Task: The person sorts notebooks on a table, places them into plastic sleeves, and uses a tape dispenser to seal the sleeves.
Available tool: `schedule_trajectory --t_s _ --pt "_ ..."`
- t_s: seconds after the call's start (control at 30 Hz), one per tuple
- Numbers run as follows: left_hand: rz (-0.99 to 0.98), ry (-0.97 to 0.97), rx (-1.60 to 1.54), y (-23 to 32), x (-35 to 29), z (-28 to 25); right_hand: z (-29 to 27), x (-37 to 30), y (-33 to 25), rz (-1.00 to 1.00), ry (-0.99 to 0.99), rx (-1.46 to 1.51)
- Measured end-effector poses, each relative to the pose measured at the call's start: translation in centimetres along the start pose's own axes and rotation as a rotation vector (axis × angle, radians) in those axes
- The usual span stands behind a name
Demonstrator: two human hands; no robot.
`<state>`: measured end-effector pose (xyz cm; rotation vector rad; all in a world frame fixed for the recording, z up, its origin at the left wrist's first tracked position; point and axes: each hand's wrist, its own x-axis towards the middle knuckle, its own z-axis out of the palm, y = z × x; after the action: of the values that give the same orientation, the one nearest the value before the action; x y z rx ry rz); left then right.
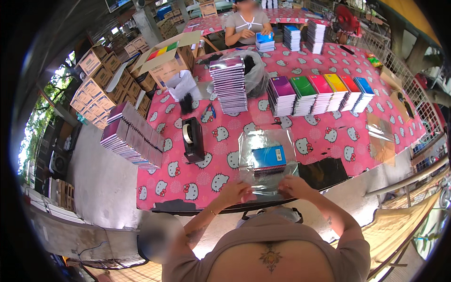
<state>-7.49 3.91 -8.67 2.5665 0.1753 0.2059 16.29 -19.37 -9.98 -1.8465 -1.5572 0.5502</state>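
Observation:
A small stack of spiral notebooks with a blue cover (268,157) lies in front of me at the near side of the table. Clear plastic wrapping (245,145) surrounds it and spreads past it on all sides; whether this is a bag or a sheet I cannot tell. My left hand (237,191) has its fingers closed on the near left edge of the plastic. At the near right edge, my right hand (294,186) pinches the plastic too. Left of the plastic stands a black tape dispenser (193,141) with a roll in it.
Notebook stacks in several colours (307,96) line the right middle. Tall purple stacks (229,87) rise at centre and left edge. Scissors (208,112), an open carton (171,63) and a clear sheet (380,136) lie around. Across the table, a person (246,26) handles blue notebooks.

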Motion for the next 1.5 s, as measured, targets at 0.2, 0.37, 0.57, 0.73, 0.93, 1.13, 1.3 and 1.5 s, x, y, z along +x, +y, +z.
schedule_trajectory --t_s 0.2,0.37,0.57,0.73,0.93,1.13,1.3,1.5 --pt "-0.014 -0.155 -0.3 -1.5 1.4 0.1 -1.8 0.5 0.3 0.031 -0.13 -0.01" --pt "-0.161 -0.157 -0.56 -2.6 1.0 0.1 -0.6 -0.4 -0.8 0.03 -0.032 -0.095" --pt "-0.364 0.11 -0.632 -2.9 3.5 -1.8 -4.3 2.2 -3.6 0.027 0.468 -0.493" --pt "-0.482 0.217 -0.684 -4.2 7.5 -2.1 1.0 4.4 -5.5 -0.083 0.283 -0.547" --pt "-0.667 0.109 -1.072 -6.4 9.1 -1.8 3.7 5.3 -5.6 -0.015 0.259 -0.465" --pt "-0.855 -0.041 -1.217 -6.0 12.2 -2.1 4.0 5.9 -5.7 -0.006 0.272 -0.44" --pt "-0.839 -0.107 -1.287 -6.7 13.1 -2.3 3.6 6.2 -5.4 0.016 0.291 -0.427" --pt "-0.278 0.327 -0.314 -7.1 18.8 -1.4 3.2 6.2 -5.0 -0.024 0.313 -0.489"
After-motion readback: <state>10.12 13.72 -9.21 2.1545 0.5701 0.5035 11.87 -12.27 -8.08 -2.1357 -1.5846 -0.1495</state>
